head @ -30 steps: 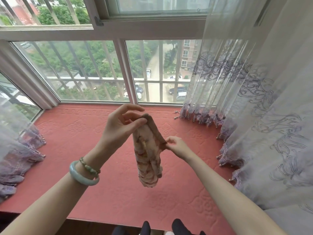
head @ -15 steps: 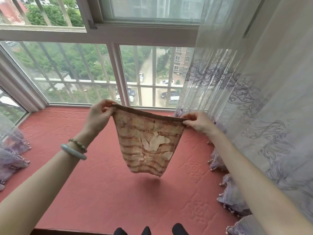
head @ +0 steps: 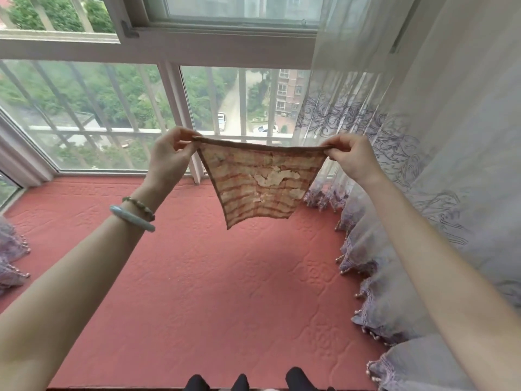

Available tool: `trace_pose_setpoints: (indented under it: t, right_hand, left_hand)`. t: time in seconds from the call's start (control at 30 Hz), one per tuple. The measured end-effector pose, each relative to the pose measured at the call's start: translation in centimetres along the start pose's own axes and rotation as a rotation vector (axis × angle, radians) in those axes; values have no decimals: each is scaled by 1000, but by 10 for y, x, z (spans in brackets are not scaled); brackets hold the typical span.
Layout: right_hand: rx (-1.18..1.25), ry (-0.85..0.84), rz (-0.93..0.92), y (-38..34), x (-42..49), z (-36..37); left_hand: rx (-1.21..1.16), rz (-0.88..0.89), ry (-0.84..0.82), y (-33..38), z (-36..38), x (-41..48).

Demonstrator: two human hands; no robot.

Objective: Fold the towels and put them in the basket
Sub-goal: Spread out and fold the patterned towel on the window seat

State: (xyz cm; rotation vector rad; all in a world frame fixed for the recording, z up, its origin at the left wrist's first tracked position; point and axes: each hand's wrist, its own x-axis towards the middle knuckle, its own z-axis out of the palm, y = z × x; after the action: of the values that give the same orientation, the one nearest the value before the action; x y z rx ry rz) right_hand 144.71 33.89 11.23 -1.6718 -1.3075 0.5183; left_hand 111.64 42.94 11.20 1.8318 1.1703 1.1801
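Observation:
A small towel (head: 262, 184) with reddish-brown stripes and a pale patch in its middle hangs flat in the air in front of the window. My left hand (head: 170, 155) pinches its top left corner. My right hand (head: 352, 156) pinches its top right corner. The top edge is stretched straight between the two hands and the bottom hangs free above the red mat (head: 197, 292). No basket is in view.
A red quilted mat covers the bay-window ledge below my hands. Barred window panes (head: 112, 114) close the far side and the left. Sheer lilac curtains with beaded hems (head: 394, 292) hang along the right, and a curtain bunch (head: 11, 255) lies at the left edge.
One second ago the towel hung bunched from my hands held close together. My hands have since moved apart and upward, spreading the towel open and flat.

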Motion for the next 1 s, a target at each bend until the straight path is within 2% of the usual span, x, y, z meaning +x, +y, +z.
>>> trace_pose_setpoints:
  t: [0.23,0.63,0.87,1.0]
  right_hand:
    - [-1,-173,137,52,-64,15]
    - [-15,-613,526,141,-239,58]
    - [-3,-806,708,165,-296,62]
    - [-54,-929,763,180,-305,69]
  left_hand:
    - [8,-126,-184,-46,6,-74]
    - [44,-522,-700,-145,-7,-239]
    - [12,-682,-998,-169,-8,-280]
    - [63,-700,-1144,-189,3,-295]
